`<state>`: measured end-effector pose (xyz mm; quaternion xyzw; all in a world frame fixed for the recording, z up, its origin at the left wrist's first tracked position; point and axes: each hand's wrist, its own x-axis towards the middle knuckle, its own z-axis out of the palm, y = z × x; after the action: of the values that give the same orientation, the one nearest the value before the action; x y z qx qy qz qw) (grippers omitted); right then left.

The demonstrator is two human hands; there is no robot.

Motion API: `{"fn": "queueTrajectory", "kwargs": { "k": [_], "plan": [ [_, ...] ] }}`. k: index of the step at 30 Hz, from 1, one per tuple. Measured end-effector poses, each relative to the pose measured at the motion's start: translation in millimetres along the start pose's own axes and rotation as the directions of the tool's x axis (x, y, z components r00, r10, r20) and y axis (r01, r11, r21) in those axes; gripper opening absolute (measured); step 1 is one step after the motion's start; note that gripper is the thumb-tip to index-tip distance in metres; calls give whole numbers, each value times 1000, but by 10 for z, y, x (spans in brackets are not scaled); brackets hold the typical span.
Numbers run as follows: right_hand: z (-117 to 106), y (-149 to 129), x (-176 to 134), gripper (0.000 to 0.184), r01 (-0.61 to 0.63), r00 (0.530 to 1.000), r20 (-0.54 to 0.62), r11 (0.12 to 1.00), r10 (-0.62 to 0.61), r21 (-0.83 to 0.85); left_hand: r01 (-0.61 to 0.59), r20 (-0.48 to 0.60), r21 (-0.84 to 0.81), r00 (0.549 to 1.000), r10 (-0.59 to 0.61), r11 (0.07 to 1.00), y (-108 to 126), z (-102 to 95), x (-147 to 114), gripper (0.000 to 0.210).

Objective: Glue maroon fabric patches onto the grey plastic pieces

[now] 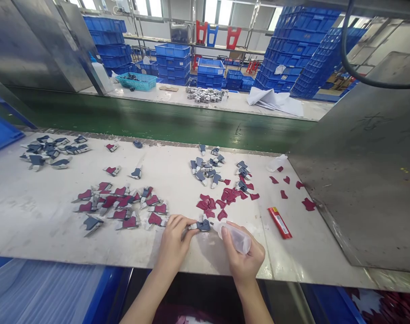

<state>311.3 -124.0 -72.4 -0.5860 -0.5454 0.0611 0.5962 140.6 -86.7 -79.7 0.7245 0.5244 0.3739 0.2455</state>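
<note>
With the left hand [176, 235] I'm pinching a navy-and-white part [203, 225] over the desk [39, 225]; with the right hand [247, 257] I'm gripping a translucent squeeze bottle [239, 239], its nozzle pointing at the part, though I'm not quite making out whether they're touching.

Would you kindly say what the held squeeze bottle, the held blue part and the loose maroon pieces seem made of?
The squeeze bottle in the right hand seems soft plastic, its wall hazily translucent. The blue part in the left hand may be matte rubber or plastic, having a dull, molded look. The loose maroon pieces are perhaps thin, matte rubber or plastic, flat and evenly colored.
</note>
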Motion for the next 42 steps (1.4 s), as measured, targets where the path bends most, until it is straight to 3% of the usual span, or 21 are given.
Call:
{"fn": "queueTrajectory", "kwargs": {
  "k": [8, 14, 21, 25, 42],
  "plan": [
    [-50, -7, -50, 7, -41, 999, -29, 997, 43, 59, 21, 5, -10, 1000, -21, 1000, 5, 1, -7, 6],
    [-33, -23, -57, 14, -114, 990, -66, 989, 121, 97, 36, 15, -22, 999, -35, 999, 10, 0, 1, 8],
    [58, -90, -33, 10, -24, 999, 46, 998, 21, 59, 21, 16, -21, 1000, -20, 1000, 9, 3, 8, 13],
    [82, -94, -17, 10, -29, 997, 69, 999, 27, 34, 22, 14, -27, 1000, -22, 999, 13, 1, 10, 13],
    [93, -61, -44, 10, 3, 997, 75, 998, -7, 60, 1, 26, -53, 1000, 0, 999, -38, 23, -7, 15]
  ]
}}
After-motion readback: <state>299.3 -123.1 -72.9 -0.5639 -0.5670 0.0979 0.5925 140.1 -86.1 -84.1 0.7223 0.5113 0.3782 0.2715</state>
